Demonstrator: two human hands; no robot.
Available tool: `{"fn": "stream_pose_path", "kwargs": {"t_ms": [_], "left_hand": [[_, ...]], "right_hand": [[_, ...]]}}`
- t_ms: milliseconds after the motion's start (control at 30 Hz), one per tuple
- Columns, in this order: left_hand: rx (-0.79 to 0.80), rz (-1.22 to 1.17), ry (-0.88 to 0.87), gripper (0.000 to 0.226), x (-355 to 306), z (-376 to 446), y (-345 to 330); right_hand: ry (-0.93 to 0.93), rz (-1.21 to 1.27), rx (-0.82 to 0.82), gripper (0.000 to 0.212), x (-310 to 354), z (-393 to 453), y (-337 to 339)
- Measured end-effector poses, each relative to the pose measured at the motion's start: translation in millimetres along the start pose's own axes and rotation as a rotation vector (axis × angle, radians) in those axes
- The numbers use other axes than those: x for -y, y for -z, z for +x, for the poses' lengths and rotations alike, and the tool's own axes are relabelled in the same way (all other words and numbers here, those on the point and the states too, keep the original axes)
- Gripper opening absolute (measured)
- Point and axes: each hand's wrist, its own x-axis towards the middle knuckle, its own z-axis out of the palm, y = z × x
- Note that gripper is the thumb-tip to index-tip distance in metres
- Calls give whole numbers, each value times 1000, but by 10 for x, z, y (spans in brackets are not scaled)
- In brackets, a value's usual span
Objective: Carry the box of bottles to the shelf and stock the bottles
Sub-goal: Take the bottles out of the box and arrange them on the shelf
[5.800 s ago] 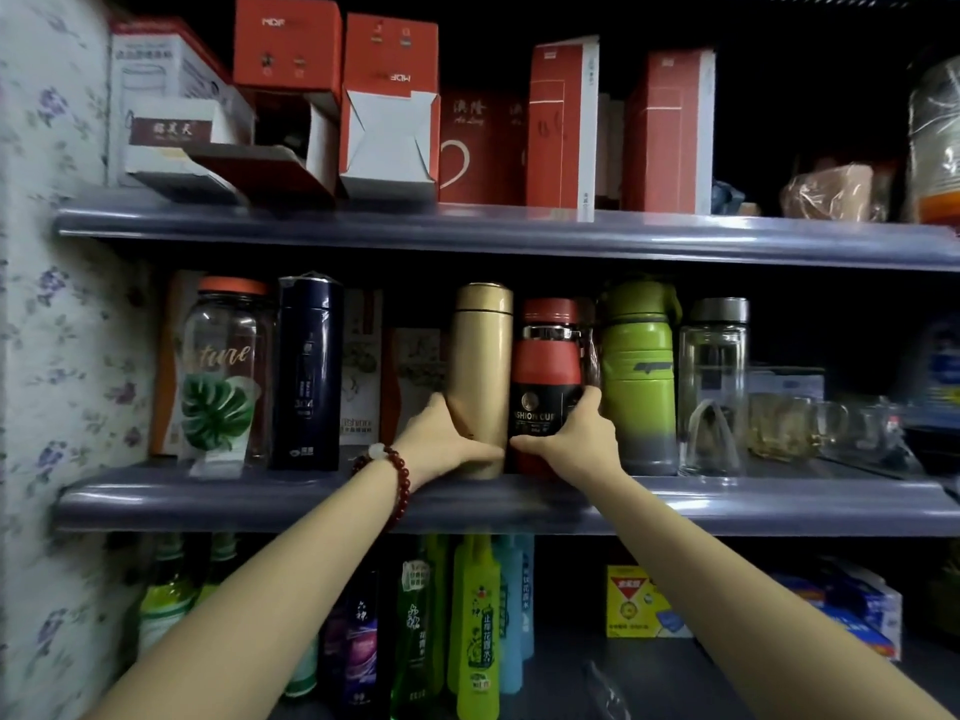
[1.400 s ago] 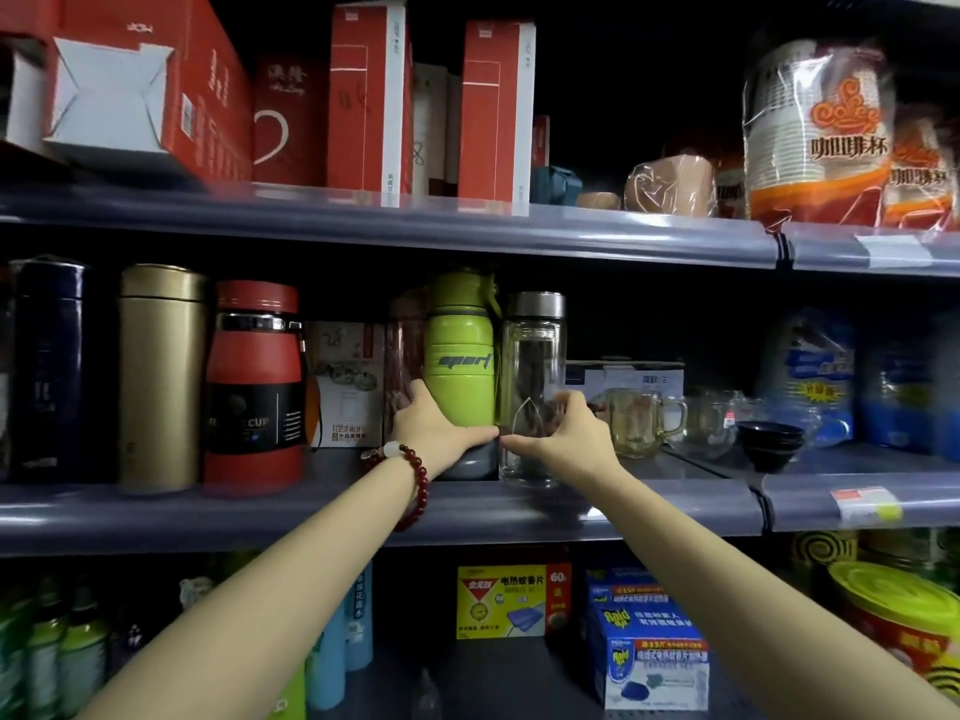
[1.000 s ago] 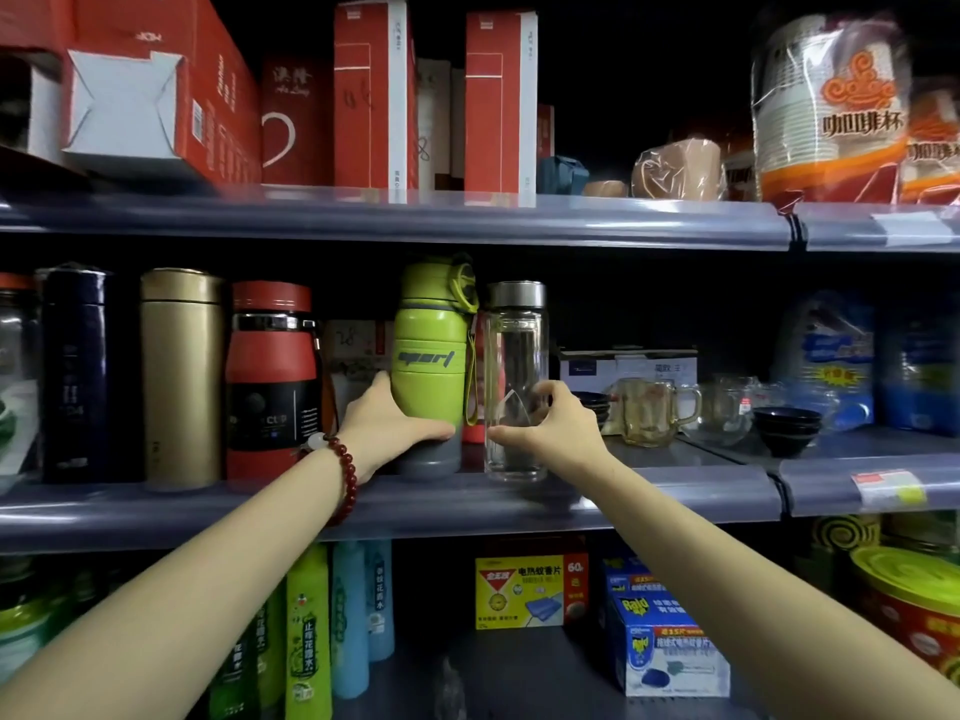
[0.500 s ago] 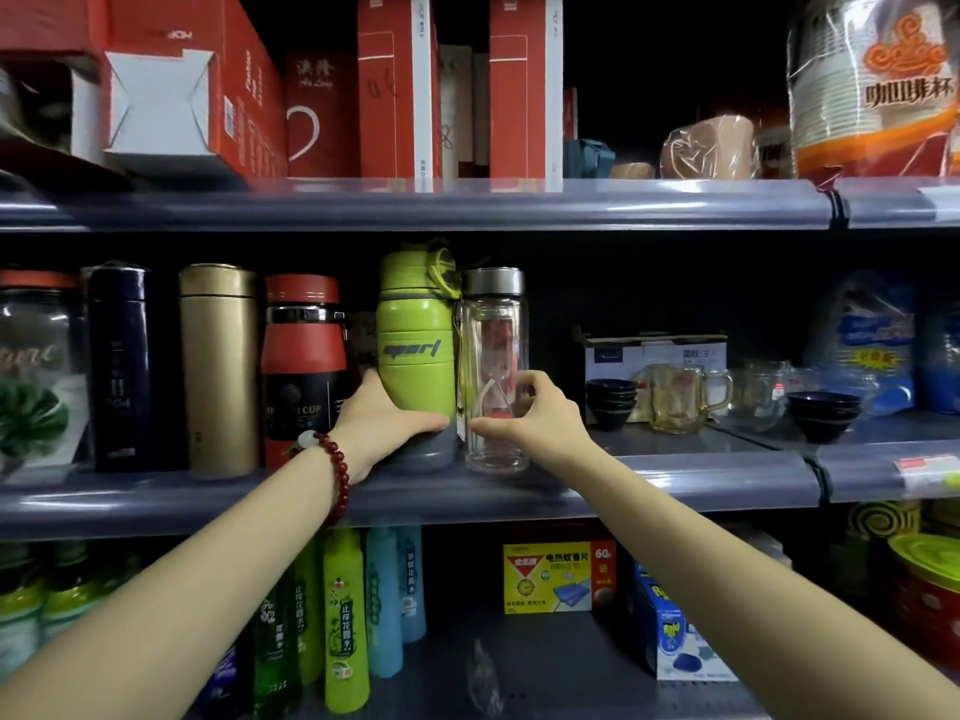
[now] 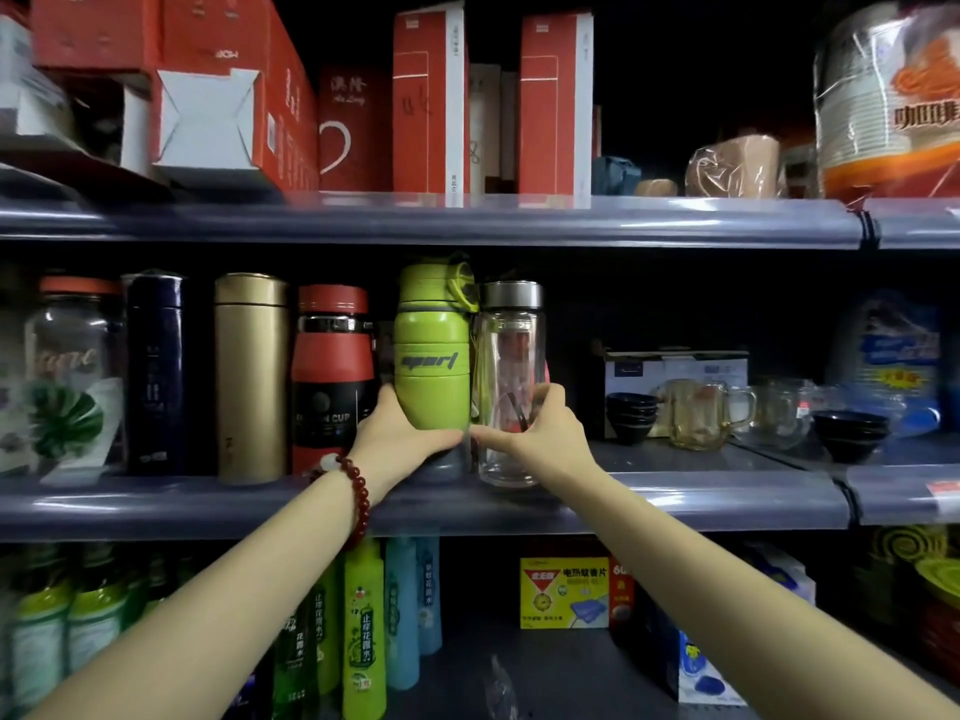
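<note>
On the middle shelf [image 5: 675, 504] my left hand [image 5: 397, 439] grips the lower part of a green sport bottle [image 5: 432, 350]. Right beside it, my right hand [image 5: 540, 433] grips a clear glass bottle with a steel cap [image 5: 511, 345]. The two bottles stand upright and touch. To their left stands a row: a red and black cup [image 5: 332, 371], a gold flask [image 5: 251, 376], a dark blue flask [image 5: 155, 371] and a clear jar with a leaf print [image 5: 67, 381]. No carrying box is in view.
Glass mugs [image 5: 696, 413], dark bowls [image 5: 631, 415] and a white box [image 5: 675, 363] fill the middle shelf to the right. Red cartons [image 5: 431, 96] line the top shelf. Green and blue bottles [image 5: 363, 631] and a yellow packet [image 5: 563, 589] stand on the bottom shelf.
Both hands have slid the green bottle and the glass bottle leftward along the shelf, closing the gap to the red and black cup. Earlier they held the gold flask and that cup.
</note>
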Motion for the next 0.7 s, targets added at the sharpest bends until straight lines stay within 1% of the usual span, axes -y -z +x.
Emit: {"fn": "stream_pose_path", "kwargs": {"t_ms": [67, 133, 233, 433, 600, 700], "left_hand": [[-33, 33, -13, 71, -4, -54, 0], [-59, 52, -30, 70, -7, -63, 22], [-75, 52, -40, 69, -6, -41, 63], [-49, 11, -29, 67, 21, -15, 58], [-20, 42, -24, 70, 27, -8, 36], [-15, 64, -29, 72, 39, -23, 53]], "right_hand": [[0, 22, 23, 82, -11, -3, 33], [3, 1, -24, 78, -21, 0, 18], [-11, -14, -81, 78, 3, 1, -29], [-39, -68, -163, 72, -23, -29, 56], [-49, -93, -117, 77, -43, -11, 171], [-21, -85, -118, 74, -9, -55, 120]]}}
